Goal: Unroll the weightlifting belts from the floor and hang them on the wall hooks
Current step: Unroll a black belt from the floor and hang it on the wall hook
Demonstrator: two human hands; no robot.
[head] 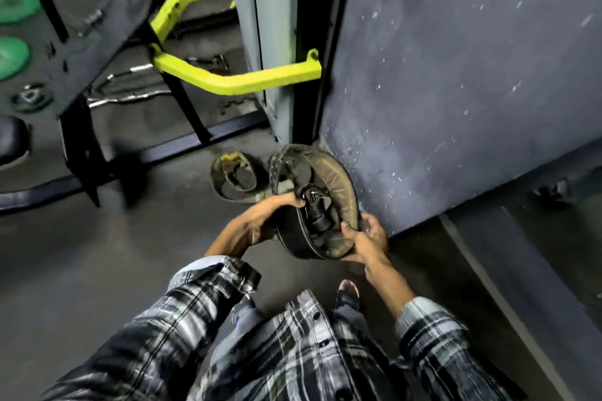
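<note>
While the green weight plates are sitting at the far left beside the dark rack frame, you are looking down past them to the yellow bars of the machine and the grey floor. Your left hand is gripping the left rim of the rolled belt, its fingers curling over the edge toward the black strap inside the coil. A second rolled belt is lying on the floor just behind, left of the one you are holding. Your right hand is clasping the belt's lower right edge, fingers wrapped round it. The belt is hanging off the floor, close to the dark wall.
</note>
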